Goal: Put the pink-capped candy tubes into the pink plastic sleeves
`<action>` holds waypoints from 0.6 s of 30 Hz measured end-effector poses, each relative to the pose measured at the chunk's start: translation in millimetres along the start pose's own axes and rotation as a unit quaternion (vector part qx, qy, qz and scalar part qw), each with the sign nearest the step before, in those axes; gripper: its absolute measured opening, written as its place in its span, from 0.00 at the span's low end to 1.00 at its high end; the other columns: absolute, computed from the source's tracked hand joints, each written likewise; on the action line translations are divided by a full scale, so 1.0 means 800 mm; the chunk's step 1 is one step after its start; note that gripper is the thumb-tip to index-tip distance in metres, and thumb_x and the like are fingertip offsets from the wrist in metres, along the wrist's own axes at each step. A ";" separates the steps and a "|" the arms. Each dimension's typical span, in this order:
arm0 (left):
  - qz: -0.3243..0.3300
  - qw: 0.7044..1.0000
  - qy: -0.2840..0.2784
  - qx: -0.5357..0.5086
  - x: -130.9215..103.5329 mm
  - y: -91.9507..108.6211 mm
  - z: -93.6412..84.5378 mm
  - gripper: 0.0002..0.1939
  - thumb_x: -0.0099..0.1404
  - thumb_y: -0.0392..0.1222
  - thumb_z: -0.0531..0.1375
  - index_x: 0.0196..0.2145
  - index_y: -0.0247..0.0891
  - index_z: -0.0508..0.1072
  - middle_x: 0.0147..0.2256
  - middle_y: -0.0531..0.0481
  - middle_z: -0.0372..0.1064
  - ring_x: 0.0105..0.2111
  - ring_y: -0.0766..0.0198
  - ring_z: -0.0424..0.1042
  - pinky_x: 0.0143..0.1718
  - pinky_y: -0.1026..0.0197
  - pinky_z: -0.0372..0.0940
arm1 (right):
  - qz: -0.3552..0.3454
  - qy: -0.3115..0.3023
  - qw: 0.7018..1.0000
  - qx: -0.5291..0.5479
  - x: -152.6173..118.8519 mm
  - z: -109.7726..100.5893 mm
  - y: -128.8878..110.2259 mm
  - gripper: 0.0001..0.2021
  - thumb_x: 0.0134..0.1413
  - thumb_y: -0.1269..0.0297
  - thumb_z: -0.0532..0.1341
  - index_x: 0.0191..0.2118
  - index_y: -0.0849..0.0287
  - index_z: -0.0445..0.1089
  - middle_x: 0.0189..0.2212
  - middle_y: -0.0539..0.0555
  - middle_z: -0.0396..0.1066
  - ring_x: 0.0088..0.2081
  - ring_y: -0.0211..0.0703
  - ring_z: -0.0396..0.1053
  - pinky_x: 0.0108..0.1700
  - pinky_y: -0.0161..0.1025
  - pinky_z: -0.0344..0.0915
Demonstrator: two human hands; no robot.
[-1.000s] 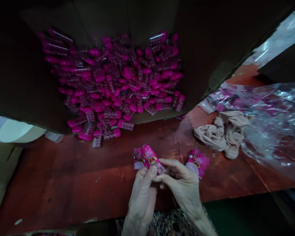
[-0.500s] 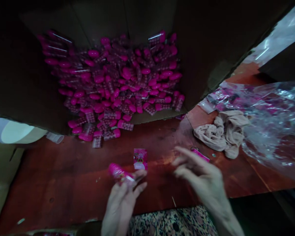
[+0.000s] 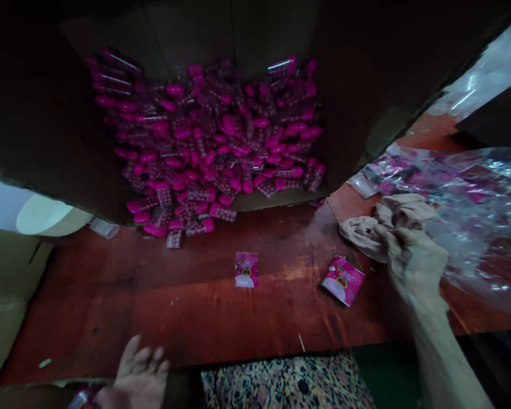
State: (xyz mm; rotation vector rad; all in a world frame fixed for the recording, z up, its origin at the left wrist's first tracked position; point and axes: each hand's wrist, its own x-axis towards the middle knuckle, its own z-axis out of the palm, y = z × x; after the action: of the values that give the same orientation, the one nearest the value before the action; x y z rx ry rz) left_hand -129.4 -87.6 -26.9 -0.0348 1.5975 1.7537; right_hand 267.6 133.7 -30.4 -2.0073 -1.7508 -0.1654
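My left hand [image 3: 136, 375] is at the table's front edge, lower left, palm up with its fingers loosely apart and nothing in them. Just beside its thumb, a shiny pink-and-clear item [image 3: 84, 396] is partly cut off by the frame. On the right, my right hand [image 3: 417, 255] has its fingertips closed on a crumpled beige cloth [image 3: 364, 234]. A pink printed label [image 3: 246, 270] lies flat in the middle of the table. Left of my right wrist is a curled stack of similar pink labels [image 3: 344, 281].
An open cardboard box [image 3: 366, 102] on its side holds a heap of small clear bottles with pink caps [image 3: 221, 142], some spilling onto the red table [image 3: 174, 307]. Clear plastic bags [image 3: 485, 227] lie at right. A whitish bowl [image 3: 51, 216] stands at left.
My left hand has moved down and left, and the pink-capped bottle has left its fingers. My right hand has gone right onto the cloth, uncovering the label stack.
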 end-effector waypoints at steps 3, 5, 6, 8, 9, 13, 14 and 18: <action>-0.086 0.990 -0.107 -0.023 -0.011 -0.015 0.062 0.26 0.35 0.57 0.68 0.33 0.44 0.76 0.27 0.51 0.75 0.29 0.60 0.73 0.27 0.63 0.68 | -0.026 0.011 0.999 0.020 -0.031 -0.012 -0.067 0.17 0.58 0.54 0.49 0.37 0.62 0.68 0.32 0.59 0.65 0.31 0.47 0.63 0.32 0.42 0.60; -0.107 0.982 -0.154 -0.028 -0.019 -0.019 0.094 0.21 0.40 0.52 0.68 0.33 0.42 0.77 0.27 0.48 0.75 0.29 0.59 0.73 0.28 0.63 0.68 | -0.081 -0.068 0.988 0.114 -0.062 -0.009 -0.124 0.14 0.57 0.54 0.53 0.35 0.61 0.67 0.29 0.55 0.65 0.30 0.44 0.64 0.32 0.38 0.62; -0.112 0.978 -0.172 -0.029 -0.021 -0.021 0.105 0.19 0.41 0.50 0.68 0.33 0.40 0.77 0.27 0.47 0.75 0.29 0.59 0.73 0.28 0.63 0.68 | -0.099 -0.114 0.974 0.168 -0.077 -0.005 -0.151 0.14 0.56 0.55 0.55 0.34 0.61 0.67 0.29 0.55 0.64 0.30 0.43 0.64 0.32 0.38 0.63; -0.113 0.975 -0.189 -0.026 -0.022 -0.021 0.119 0.16 0.44 0.46 0.68 0.33 0.39 0.77 0.28 0.46 0.75 0.30 0.60 0.73 0.28 0.63 0.68 | -0.128 -0.173 0.956 0.198 -0.102 0.006 -0.196 0.11 0.55 0.58 0.57 0.37 0.61 0.69 0.31 0.57 0.66 0.32 0.45 0.65 0.33 0.39 0.64; -0.110 0.975 -0.190 -0.022 -0.021 -0.021 0.122 0.15 0.45 0.45 0.67 0.32 0.38 0.77 0.28 0.46 0.75 0.30 0.61 0.73 0.29 0.64 0.68 | -0.137 -0.190 0.952 0.195 -0.110 0.012 -0.210 0.09 0.54 0.60 0.58 0.36 0.59 0.69 0.32 0.57 0.66 0.33 0.47 0.65 0.33 0.40 0.64; -0.079 0.982 -0.171 0.026 -0.015 -0.020 0.128 0.13 0.45 0.43 0.68 0.31 0.36 0.77 0.29 0.44 0.75 0.30 0.61 0.73 0.30 0.64 0.67 | -0.138 -0.209 0.948 0.196 -0.117 0.025 -0.223 0.04 0.51 0.68 0.61 0.35 0.57 0.71 0.30 0.55 0.67 0.33 0.46 0.65 0.33 0.39 0.64; -0.067 0.983 -0.165 0.045 -0.013 -0.020 0.131 0.13 0.45 0.43 0.68 0.30 0.35 0.77 0.29 0.43 0.76 0.31 0.61 0.73 0.31 0.65 0.67 | -0.137 -0.211 0.946 0.204 -0.115 0.025 -0.219 0.04 0.51 0.69 0.61 0.35 0.57 0.71 0.30 0.54 0.66 0.32 0.45 0.65 0.32 0.38 0.64; -0.004 0.974 -0.173 0.144 -0.008 -0.026 0.147 0.12 0.50 0.45 0.65 0.31 0.35 0.77 0.32 0.44 0.76 0.33 0.62 0.72 0.34 0.66 0.66 | -0.143 -0.202 0.923 0.294 -0.107 0.013 -0.206 0.05 0.52 0.70 0.61 0.37 0.58 0.71 0.30 0.53 0.65 0.32 0.41 0.65 0.33 0.36 0.64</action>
State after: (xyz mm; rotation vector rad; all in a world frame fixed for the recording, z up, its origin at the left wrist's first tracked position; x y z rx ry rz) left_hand -60.9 9.7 -15.7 0.3817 1.5672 1.4135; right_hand 91.8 73.3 -28.8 -1.4048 -2.0189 0.6547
